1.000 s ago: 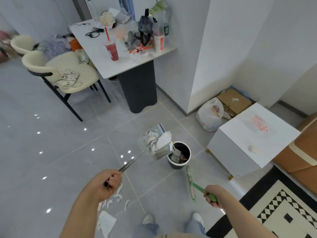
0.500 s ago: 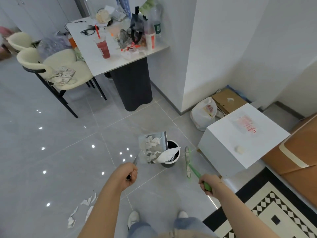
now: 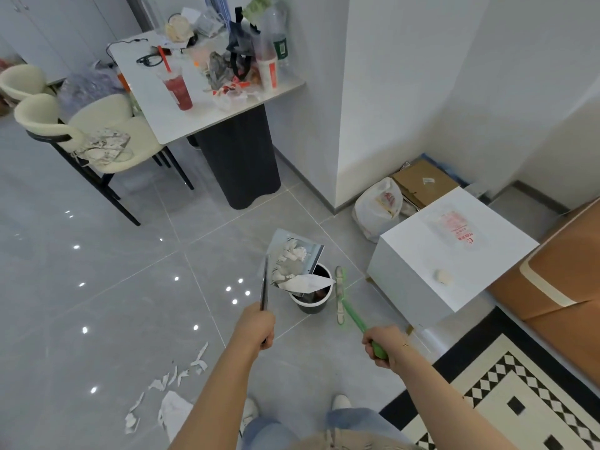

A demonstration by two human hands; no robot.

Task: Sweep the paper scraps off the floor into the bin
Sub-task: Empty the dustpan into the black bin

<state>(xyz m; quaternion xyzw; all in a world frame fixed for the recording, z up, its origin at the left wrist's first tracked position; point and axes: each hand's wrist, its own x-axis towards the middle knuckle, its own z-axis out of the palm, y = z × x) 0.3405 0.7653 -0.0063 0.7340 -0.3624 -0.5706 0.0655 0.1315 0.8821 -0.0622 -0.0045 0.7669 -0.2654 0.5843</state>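
My left hand (image 3: 259,323) grips dustpan (image 3: 293,259) handle | pan tipped over bin (image 3: 313,295), straight ahead | right hand (image 3: 384,344) grips brush (image 3: 341,295) beside bin

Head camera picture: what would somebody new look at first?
Probably the dustpan, tipped up over the small black bin in the middle of the floor, with paper sliding in. The left hand grips its long handle, while the right hand holds a green broom just right of the bin. More paper scraps lie on the grey tiles at lower left.
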